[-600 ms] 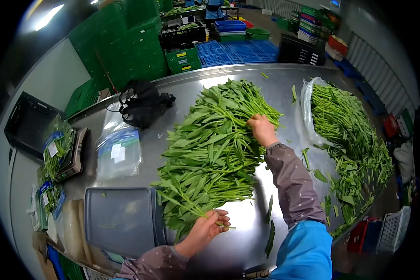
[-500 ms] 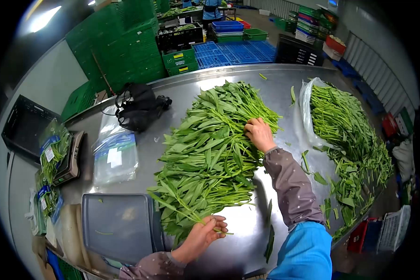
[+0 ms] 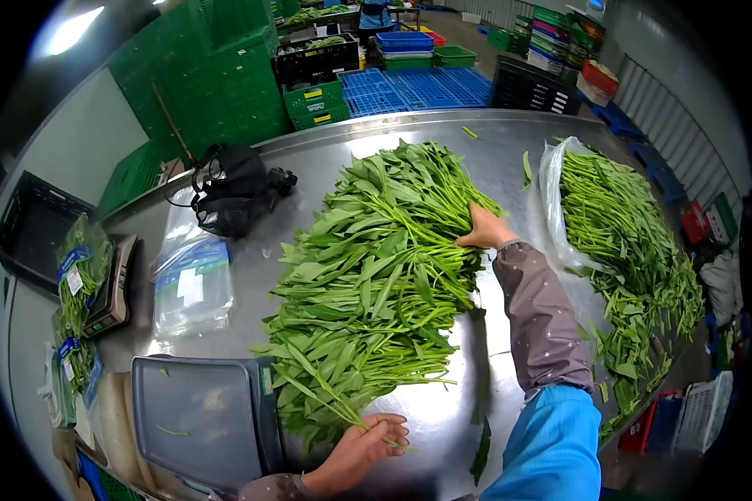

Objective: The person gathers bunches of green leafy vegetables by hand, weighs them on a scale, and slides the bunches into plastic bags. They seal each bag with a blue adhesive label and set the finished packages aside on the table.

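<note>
A big heap of leafy water spinach (image 3: 368, 275) lies on the steel table, its leaves to the left and cut stems to the right. My right hand (image 3: 486, 228) grips stem ends at the heap's upper right, with thumb and fingers spread around them. Near the heap's lower edge, my left hand (image 3: 363, 451) pinches one leafy water spinach stem (image 3: 342, 407) between thumb and fingers. Its cut end pokes out past the fingertips. To the right, more water spinach (image 3: 614, 209) spills from a clear plastic bag (image 3: 551, 200).
A grey lidded bin (image 3: 196, 417) stands at lower left. Beyond it are clear bags (image 3: 194, 288), a black strapped device (image 3: 234, 188) and a scale (image 3: 113, 284) beside packed greens (image 3: 83, 267). Green crates (image 3: 200, 83) and blue pallets (image 3: 418, 90) lie past the table (image 3: 376, 127).
My right hand has moved slightly right and up, from lying over the stems to gripping around their ends. My left hand keeps its stem, a little lower in view.
</note>
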Motion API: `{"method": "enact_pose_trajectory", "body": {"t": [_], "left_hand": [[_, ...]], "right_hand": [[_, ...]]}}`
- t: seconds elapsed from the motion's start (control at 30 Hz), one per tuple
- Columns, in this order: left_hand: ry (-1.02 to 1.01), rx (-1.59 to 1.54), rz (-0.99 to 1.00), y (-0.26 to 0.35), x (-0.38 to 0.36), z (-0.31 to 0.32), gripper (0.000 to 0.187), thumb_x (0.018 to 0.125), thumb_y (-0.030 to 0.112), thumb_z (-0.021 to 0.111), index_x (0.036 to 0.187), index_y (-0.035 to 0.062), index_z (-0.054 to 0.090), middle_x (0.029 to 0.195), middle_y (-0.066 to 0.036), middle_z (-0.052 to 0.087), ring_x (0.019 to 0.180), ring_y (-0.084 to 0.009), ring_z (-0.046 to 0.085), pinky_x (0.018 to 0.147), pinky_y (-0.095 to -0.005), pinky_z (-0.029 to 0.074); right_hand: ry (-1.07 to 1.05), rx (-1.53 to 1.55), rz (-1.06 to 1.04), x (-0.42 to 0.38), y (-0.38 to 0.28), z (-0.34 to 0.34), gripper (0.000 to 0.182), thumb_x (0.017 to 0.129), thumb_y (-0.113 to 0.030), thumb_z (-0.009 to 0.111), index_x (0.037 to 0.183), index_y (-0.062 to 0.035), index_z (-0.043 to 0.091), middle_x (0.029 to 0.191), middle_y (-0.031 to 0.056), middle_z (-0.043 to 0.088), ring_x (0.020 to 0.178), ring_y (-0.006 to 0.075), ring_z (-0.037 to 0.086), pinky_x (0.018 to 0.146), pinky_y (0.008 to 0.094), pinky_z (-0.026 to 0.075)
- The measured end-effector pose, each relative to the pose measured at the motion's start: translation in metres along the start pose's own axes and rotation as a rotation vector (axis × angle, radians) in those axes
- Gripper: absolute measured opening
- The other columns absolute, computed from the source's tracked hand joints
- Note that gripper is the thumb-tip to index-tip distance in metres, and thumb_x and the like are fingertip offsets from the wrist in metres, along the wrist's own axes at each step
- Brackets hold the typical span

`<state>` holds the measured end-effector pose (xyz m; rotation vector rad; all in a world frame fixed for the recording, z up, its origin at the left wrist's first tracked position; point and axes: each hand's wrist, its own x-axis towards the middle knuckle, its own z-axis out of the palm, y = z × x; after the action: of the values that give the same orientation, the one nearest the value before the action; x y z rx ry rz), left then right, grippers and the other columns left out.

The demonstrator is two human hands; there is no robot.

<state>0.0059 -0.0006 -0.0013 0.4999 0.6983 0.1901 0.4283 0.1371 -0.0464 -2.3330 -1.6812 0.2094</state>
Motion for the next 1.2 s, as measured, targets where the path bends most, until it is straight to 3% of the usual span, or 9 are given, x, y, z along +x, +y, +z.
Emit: {"method": "enact_pose_trajectory", "body": {"t": [0.17,0.3,0.37,0.4,0.53,0.63,0.8,0.97,1.2], "left_hand": [[-0.032,-0.037,0.095,-0.004,-0.004,0.000,0.027,0.090,0.022,0.046,0.110,0.0037,0.050,0.095,-0.005,0.057,0.083,-0.0139,0.055,0.076,-0.0280,0.045],[0.067,-0.001,-0.040,0.000,0.000,0.004,0.027,0.093,0.017,0.038,0.111,-0.0015,0.046,0.097,-0.008,0.052,0.088,-0.0163,0.052,0.078,-0.0307,0.045],[0.065,-0.006,-0.045,-0.001,0.001,0.002,0.026,0.093,0.018,0.039,0.110,-0.0005,0.047,0.097,-0.008,0.053,0.088,-0.0157,0.052,0.078,-0.0301,0.045],[0.069,-0.003,-0.050,-0.003,-0.001,0.002,0.026,0.093,0.018,0.039,0.110,-0.0005,0.047,0.097,-0.008,0.053,0.088,-0.0157,0.052,0.078,-0.0301,0.045],[-0.008,-0.001,0.076,-0.005,-0.003,0.000,0.025,0.090,0.020,0.046,0.108,0.0036,0.051,0.092,-0.005,0.058,0.082,-0.0128,0.055,0.074,-0.0274,0.046],[0.007,-0.011,0.079,-0.005,-0.003,0.001,0.025,0.090,0.019,0.046,0.108,0.0031,0.051,0.092,-0.005,0.058,0.081,-0.0129,0.056,0.073,-0.0273,0.046],[0.018,-0.008,0.067,-0.011,-0.002,-0.005,0.024,0.090,0.018,0.046,0.107,0.0027,0.052,0.091,-0.005,0.058,0.080,-0.0133,0.056,0.072,-0.0274,0.046],[0.025,0.002,0.067,-0.013,-0.001,-0.002,0.023,0.090,0.019,0.046,0.106,0.0025,0.052,0.090,-0.005,0.059,0.080,-0.0134,0.056,0.072,-0.0276,0.047],[0.097,-0.006,-0.015,0.000,-0.007,-0.003,0.026,0.092,0.018,0.040,0.109,0.0004,0.048,0.096,-0.007,0.054,0.087,-0.0151,0.052,0.077,-0.0295,0.044]], "right_hand": [[-0.284,0.010,0.021,0.011,0.005,-0.001,0.076,0.058,-0.035,0.077,0.111,0.0028,0.038,0.110,0.0233,0.052,0.102,0.0355,0.050,0.087,0.0371,0.042],[-0.108,0.057,-0.031,0.005,0.005,0.010,0.065,0.058,-0.035,0.076,0.102,0.0001,0.044,0.103,0.0208,0.055,0.096,0.0337,0.054,0.078,0.0411,0.043],[-0.130,-0.037,0.071,0.005,-0.010,-0.007,0.071,0.058,-0.034,0.076,0.111,0.0004,0.043,0.097,0.0243,0.057,0.091,0.0359,0.056,0.076,0.0411,0.044],[-0.064,-0.107,0.035,0.002,-0.020,-0.020,0.061,0.056,-0.033,0.076,0.100,-0.0034,0.047,0.085,0.0200,0.060,0.082,0.0353,0.058,0.069,0.0427,0.045],[0.089,-0.242,-0.069,0.006,-0.045,-0.056,0.049,0.055,-0.027,0.074,0.086,-0.0029,0.047,0.076,0.0165,0.061,0.074,0.0351,0.059,0.064,0.0437,0.045],[0.144,-0.240,-0.078,0.008,-0.040,-0.042,0.051,0.053,-0.027,0.075,0.087,-0.0025,0.047,0.077,0.0156,0.061,0.077,0.0338,0.059,0.065,0.0431,0.046],[-0.160,0.020,0.102,0.002,-0.030,-0.025,0.065,0.057,-0.032,0.075,0.102,0.0003,0.043,0.098,0.0225,0.057,0.092,0.0357,0.055,0.076,0.0426,0.044],[-0.130,0.067,0.064,0.009,-0.024,-0.014,0.060,0.058,-0.032,0.074,0.100,-0.0011,0.044,0.097,0.0206,0.058,0.091,0.0349,0.056,0.076,0.0416,0.044],[0.004,-0.052,0.019,0.017,-0.057,-0.086,0.053,0.058,-0.030,0.071,0.100,-0.0044,0.050,0.091,0.0179,0.060,0.088,0.0365,0.056,0.073,0.0436,0.044]]}}
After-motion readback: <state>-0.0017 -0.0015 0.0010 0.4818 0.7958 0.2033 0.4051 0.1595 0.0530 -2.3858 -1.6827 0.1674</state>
